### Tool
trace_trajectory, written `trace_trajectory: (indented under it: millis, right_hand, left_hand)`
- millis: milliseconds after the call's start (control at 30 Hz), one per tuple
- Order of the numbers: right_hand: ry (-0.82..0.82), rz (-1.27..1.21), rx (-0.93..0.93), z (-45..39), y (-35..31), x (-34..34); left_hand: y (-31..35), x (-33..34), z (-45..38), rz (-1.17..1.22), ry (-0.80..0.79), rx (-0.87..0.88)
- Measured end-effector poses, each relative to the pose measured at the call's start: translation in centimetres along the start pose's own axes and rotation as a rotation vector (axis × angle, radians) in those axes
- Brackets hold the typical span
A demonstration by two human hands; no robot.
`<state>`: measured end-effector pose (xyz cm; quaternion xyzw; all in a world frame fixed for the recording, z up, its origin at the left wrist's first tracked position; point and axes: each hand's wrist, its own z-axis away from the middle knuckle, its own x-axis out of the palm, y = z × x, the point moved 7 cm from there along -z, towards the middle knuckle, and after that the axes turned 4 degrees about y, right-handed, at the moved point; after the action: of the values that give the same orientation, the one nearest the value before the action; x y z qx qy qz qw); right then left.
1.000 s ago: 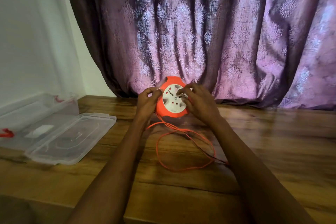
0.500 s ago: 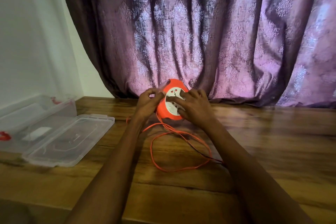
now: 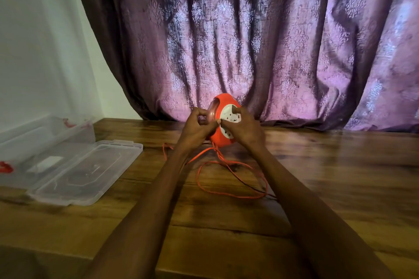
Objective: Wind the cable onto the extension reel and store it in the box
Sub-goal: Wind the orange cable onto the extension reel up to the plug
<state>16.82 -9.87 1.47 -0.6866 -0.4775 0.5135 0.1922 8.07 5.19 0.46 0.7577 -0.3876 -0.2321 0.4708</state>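
An orange extension reel (image 3: 223,101) with a white socket face stands upright on the wooden table, in front of the curtain. My left hand (image 3: 196,128) grips its left side, fingers curled at the rim. My right hand (image 3: 243,125) grips the white socket face with curled fingers. The orange cable (image 3: 229,195) hangs from the reel's underside and lies in a loose loop on the table between my forearms. A clear plastic box (image 3: 45,133) with red clips sits at the far left.
The box's clear lid (image 3: 84,172) lies flat on the table beside the box. A purple patterned curtain (image 3: 260,41) hangs right behind the reel. A white wall is at the left. The table's (image 3: 340,176) near edge runs below my forearms.
The reel has turned so its socket face points more to the right. My right hand shifted round the face. The cable loop on the table has shrunk a little.
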Motion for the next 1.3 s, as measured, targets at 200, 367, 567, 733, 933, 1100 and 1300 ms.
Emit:
trace_trajectory:
  millis: [200, 367, 567, 733, 933, 1100, 1300]
  right_hand:
    - [-0.094, -0.495, 0.271, -0.6, 1.8, 1.5]
    - [-0.166, -0.507, 0.147, -0.9, 1.2, 2.1]
    - [-0.128, -0.159, -0.152, -1.5, -0.5, 2.1]
    - [-0.344, -0.087, -0.195, -0.1, -0.9, 4.2]
    - [-0.201, -0.093, -0.094, -0.6, -0.1, 3.1]
    - [-0.149, -0.394, 0.221, -1.6, 3.2, 1.5]
    - [0.037, -0.618, 0.449, -2.3, 8.6, -0.8]
  left_hand:
    - [-0.2, 1.0, 0.4, -0.074, -0.022, 0.033]
    - [-0.8, -0.7, -0.2, 0.011, 0.145, -0.031]
    - [-0.8, -3.6, -0.8, 0.282, 0.395, -0.076]
    - [-0.8, -4.3, -0.7, 0.371, 0.445, -0.051]
    - [-1.1, -3.7, -0.4, 0.410, 0.407, -0.084]
    - [-1.2, -4.1, -0.9, 0.462, 0.412, -0.099]
    - [-1.4, -5.1, -1.0, 0.483, 0.459, -0.110]
